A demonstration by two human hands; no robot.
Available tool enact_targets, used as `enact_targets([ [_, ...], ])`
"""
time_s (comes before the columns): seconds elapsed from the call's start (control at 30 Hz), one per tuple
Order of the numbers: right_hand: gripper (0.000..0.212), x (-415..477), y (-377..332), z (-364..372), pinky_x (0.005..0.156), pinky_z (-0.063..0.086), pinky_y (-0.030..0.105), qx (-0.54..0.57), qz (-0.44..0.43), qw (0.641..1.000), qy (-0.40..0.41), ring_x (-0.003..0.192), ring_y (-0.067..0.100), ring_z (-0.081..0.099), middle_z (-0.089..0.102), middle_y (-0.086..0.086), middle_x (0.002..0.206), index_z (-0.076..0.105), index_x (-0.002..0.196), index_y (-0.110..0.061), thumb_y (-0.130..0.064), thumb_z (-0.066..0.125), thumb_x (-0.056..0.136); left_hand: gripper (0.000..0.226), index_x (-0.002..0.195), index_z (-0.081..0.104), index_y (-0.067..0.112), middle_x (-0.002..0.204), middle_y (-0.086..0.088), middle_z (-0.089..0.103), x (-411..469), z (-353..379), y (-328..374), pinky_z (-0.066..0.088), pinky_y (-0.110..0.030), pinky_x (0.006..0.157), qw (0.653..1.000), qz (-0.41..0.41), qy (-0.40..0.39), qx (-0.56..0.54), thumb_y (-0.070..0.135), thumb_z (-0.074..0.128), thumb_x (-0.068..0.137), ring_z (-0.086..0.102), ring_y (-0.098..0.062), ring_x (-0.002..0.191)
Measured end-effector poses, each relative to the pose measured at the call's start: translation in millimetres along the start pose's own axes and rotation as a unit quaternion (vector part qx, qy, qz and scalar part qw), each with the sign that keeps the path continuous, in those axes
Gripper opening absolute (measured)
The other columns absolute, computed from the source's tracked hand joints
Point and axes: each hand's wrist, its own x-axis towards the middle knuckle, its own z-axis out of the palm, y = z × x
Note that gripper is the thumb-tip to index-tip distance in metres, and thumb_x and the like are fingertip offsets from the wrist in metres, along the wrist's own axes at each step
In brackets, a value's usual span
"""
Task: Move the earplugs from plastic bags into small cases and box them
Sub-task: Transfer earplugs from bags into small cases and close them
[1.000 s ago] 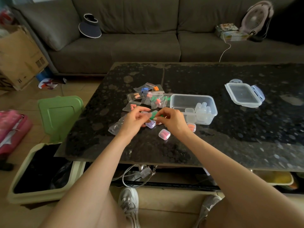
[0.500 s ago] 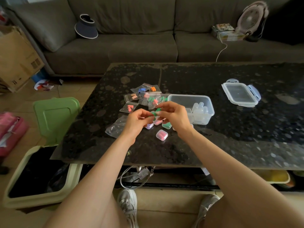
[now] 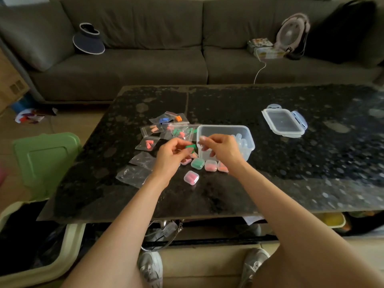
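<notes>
My left hand (image 3: 171, 155) pinches a small clear bag of green earplugs (image 3: 190, 146) just above the table. My right hand (image 3: 221, 149) meets it in front of the clear plastic box (image 3: 224, 128), its fingertips curled at the bag's other edge. Several empty small cases (image 3: 241, 142) lie inside the box. Closed cases stand in a row under my hands: a green case (image 3: 197, 163), a pink case (image 3: 211, 165) and an orange case (image 3: 222, 167). Another pink case (image 3: 191, 177) sits nearer me. Filled bags (image 3: 152, 129) lie behind my left hand.
The box lid (image 3: 283, 123) lies on the black stone table (image 3: 311, 173) to the right. Empty bags (image 3: 133, 175) lie left of my left wrist. A green-lidded bin (image 3: 44, 161) stands open on the floor at left. A sofa (image 3: 145, 65) runs behind the table.
Both hands have lifted a little and shifted toward the box with the green earplug bag. The row of closed cases beneath them has come into view.
</notes>
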Motion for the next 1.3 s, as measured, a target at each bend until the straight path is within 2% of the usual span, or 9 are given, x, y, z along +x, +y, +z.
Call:
enact_targets([
  [0.2, 0.018, 43, 19, -18, 0.077, 0.055, 0.032, -0.234, 0.027, 0.968, 0.088, 0.088, 0.016, 0.062, 0.070, -0.002, 0.100, 0.073, 0.100, -0.022, -0.022, 0.056, 0.093, 0.008, 0.099, 0.061, 0.013, 0.094, 0.001, 0.067, 9, 13, 8, 0.050, -0.013, 0.059, 0.999, -0.020, -0.003, -0.027, 0.012, 0.061, 0.091, 0.066, -0.010, 0.083],
  [0.37, 0.031, 74, 14, -12, 0.070, 0.043, 0.030, -0.511, 0.014, 0.860, 0.011, 0.103, 0.027, 0.063, 0.065, 0.009, 0.116, 0.061, 0.123, -0.013, -0.017, 0.053, 0.093, 0.010, 0.101, 0.061, 0.010, 0.090, 0.004, 0.068, 11, 13, 9, 0.048, -0.011, 0.056, 0.999, -0.019, -0.002, -0.041, 0.012, 0.059, 0.092, 0.065, -0.007, 0.079],
  [0.47, 0.037, 85, 16, -12, 0.076, 0.043, 0.031, -0.558, 0.015, 0.829, -0.031, 0.109, 0.027, 0.060, 0.063, 0.008, 0.120, 0.056, 0.126, -0.013, -0.023, 0.059, 0.091, 0.007, 0.099, 0.059, 0.013, 0.093, 0.000, 0.068, 11, 11, 9, 0.045, -0.010, 0.054, 0.999, -0.016, -0.018, -0.033, 0.011, 0.058, 0.092, 0.065, -0.005, 0.076],
  [0.67, 0.038, 89, 20, -11, 0.079, 0.047, 0.032, -0.540, 0.029, 0.841, -0.033, 0.108, 0.027, 0.061, 0.064, 0.008, 0.119, 0.060, 0.124, -0.014, -0.026, 0.063, 0.089, 0.013, 0.091, 0.057, 0.013, 0.086, 0.002, 0.060, 11, 7, 9, 0.046, -0.008, 0.055, 0.999, -0.002, -0.040, -0.019, 0.001, 0.053, 0.092, 0.059, 0.006, 0.065],
  [0.77, 0.029, 79, 10, -14, 0.070, 0.049, 0.030, -0.453, 0.009, 0.892, 0.001, 0.092, 0.022, 0.063, 0.067, 0.008, 0.108, 0.066, 0.114, -0.016, -0.028, 0.065, 0.088, 0.011, 0.093, 0.063, 0.011, 0.087, 0.004, 0.063, 12, 5, 8, 0.047, -0.006, 0.057, 0.999, -0.004, -0.042, -0.007, 0.003, 0.056, 0.092, 0.061, 0.007, 0.069],
  [0.87, 0.012, 59, -6, -15, 0.065, 0.051, 0.026, -0.262, -0.002, 0.965, 0.021, 0.082, 0.018, 0.062, 0.066, 0.005, 0.100, 0.066, 0.099, -0.021, -0.026, 0.068, 0.088, 0.012, 0.094, 0.067, 0.012, 0.087, -0.002, 0.065, 11, 4, 7, 0.047, -0.007, 0.057, 0.999, -0.015, -0.026, -0.014, 0.003, 0.059, 0.090, 0.063, 0.001, 0.069],
  [0.97, 0.013, 30, -20, -15, 0.057, 0.057, 0.026, -0.047, 0.049, 0.997, -0.021, 0.065, 0.019, 0.066, 0.065, 0.009, 0.091, 0.062, 0.098, -0.015, -0.018, 0.069, 0.087, 0.012, 0.095, 0.067, 0.011, 0.087, -0.002, 0.066, 9, 2, 6, 0.049, -0.009, 0.059, 1.000, -0.009, -0.006, 0.011, 0.003, 0.060, 0.090, 0.063, -0.002, 0.071],
  [1.13, 0.010, -12, -22, -14, 0.070, 0.060, 0.037, 0.192, 0.138, 0.967, -0.095, 0.070, 0.030, 0.070, 0.066, 0.018, 0.085, 0.055, 0.097, -0.006, -0.005, 0.062, 0.089, 0.009, 0.096, 0.067, 0.011, 0.089, -0.002, 0.069, 2, -2, 0, 0.054, -0.028, 0.080, 0.995, 0.016, 0.008, 0.099, 0.009, 0.064, 0.087, 0.067, -0.015, 0.085],
  [1.3, 0.003, -26, -14, -4, 0.058, 0.053, 0.024, 0.282, 0.181, 0.937, -0.102, 0.072, 0.020, 0.064, 0.064, 0.014, 0.084, 0.058, 0.092, -0.006, -0.006, 0.060, 0.089, 0.009, 0.097, 0.067, 0.010, 0.091, 0.001, 0.065, -6, -6, 1, 0.044, -0.007, 0.067, 0.983, 0.058, 0.014, 0.173, 0.009, 0.061, 0.089, 0.060, -0.005, 0.079],
])
